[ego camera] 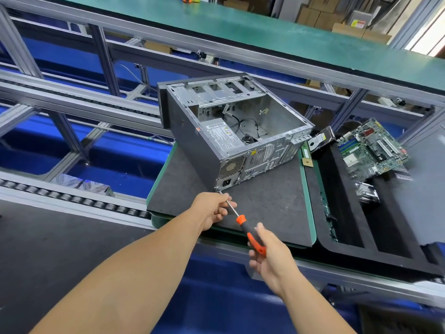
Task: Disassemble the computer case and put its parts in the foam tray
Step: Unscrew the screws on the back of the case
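The grey metal computer case (231, 131) lies on its side on the dark mat of the surface (269, 208), close to the far edge, with its open side facing up. Much of the job looks done. The side cover is off, and the big space inside is mostly bare, with only some black wires (250, 131) left there.

The green board full of small parts (372, 150) already lies in the black foam tray (346, 213), which sits just past the right edge of the mat. A black flat drive (321, 142) sits at the far left corner of the tray, and a shiny metal part (367, 195) lies in front of the board.

The silver power box with a white label (221, 133) is not out yet. It sits inside the case near the back wall.

The right hand (269, 256) has its grip closed around the orange and black screwdriver (245, 227). The left hand (213, 208) pinches the thin metal shaft to steady it. The tip meets a small screw (217, 188) at the near bottom corner of the case back.

My guess is that this screw and the power box come next, then the wires.
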